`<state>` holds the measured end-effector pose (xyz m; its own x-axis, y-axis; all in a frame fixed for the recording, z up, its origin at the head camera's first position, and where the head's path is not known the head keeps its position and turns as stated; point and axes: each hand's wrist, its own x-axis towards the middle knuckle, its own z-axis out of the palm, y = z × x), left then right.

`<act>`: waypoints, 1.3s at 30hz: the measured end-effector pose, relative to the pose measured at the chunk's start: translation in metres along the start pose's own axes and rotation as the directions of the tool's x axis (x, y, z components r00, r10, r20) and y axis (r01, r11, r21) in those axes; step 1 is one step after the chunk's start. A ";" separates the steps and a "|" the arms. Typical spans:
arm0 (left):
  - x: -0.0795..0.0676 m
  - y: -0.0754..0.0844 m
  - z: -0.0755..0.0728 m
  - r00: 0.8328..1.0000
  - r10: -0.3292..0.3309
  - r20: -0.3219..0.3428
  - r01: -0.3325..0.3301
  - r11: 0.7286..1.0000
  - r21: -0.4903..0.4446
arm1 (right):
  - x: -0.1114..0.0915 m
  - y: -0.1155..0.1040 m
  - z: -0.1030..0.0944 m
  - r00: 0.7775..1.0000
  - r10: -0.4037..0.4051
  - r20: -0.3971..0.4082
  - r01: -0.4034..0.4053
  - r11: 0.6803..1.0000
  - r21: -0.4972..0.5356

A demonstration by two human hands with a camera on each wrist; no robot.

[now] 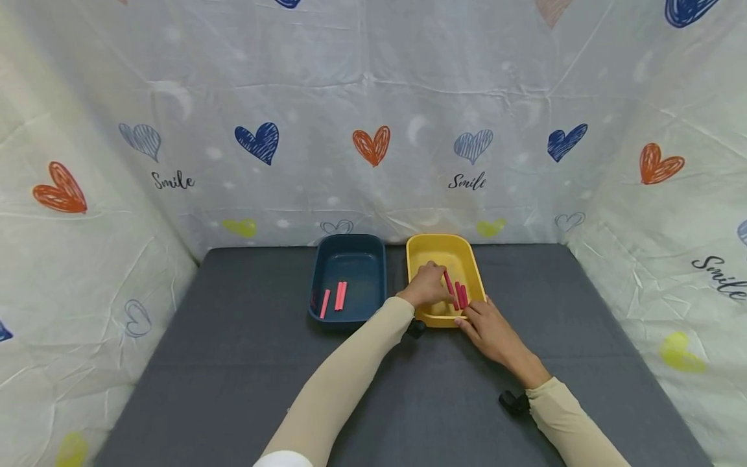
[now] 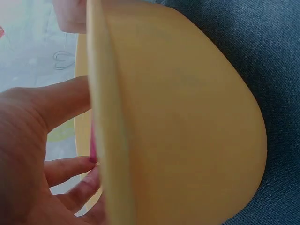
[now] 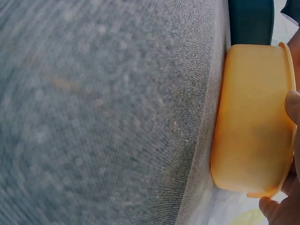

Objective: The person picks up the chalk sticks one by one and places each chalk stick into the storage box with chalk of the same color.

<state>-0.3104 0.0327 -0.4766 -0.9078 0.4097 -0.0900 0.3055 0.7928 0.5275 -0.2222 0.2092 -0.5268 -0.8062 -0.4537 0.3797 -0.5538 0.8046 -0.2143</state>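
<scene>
A yellow tray (image 1: 474,272) stands at the back of the table, with dark pink sticks (image 1: 463,297) lying in its near right part. Reaching over this tray, my left hand (image 1: 429,285) pinches one pink stick (image 1: 448,283) between thumb and fingers. The left wrist view shows part of that pink stick (image 2: 93,143) at the fingertips, the rest hidden behind the tray wall (image 2: 187,112). At the near right corner, my right hand (image 1: 493,329) grips the tray's rim, its thumb (image 3: 293,107) on the outer side.
Left of the yellow tray stands a dark blue tray (image 1: 350,250) with lighter pink sticks (image 1: 341,296) in it. Both are on a grey cloth-covered table (image 1: 245,376). A white curtain printed with hearts (image 1: 315,175) hangs close behind and along both sides.
</scene>
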 end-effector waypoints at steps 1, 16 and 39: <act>0.000 0.001 0.000 1.000 -0.002 0.003 0.002 1.000 0.014 | 0.000 0.000 0.000 1.000 0.000 0.000 0.000 1.000 0.000; -0.004 0.006 0.006 0.998 -0.053 0.040 0.046 0.985 0.167 | 0.002 -0.002 0.000 0.999 0.024 0.021 -0.024 1.000 0.010; -0.004 -0.001 0.001 0.998 0.051 0.049 -0.056 0.992 0.114 | 0.000 0.001 0.002 1.000 -0.003 -0.006 0.003 1.000 0.012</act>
<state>-0.3066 0.0306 -0.4781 -0.8761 0.4708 -0.1041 0.3866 0.8150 0.4316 -0.2227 0.2092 -0.5285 -0.8030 -0.4542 0.3857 -0.5591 0.7984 -0.2237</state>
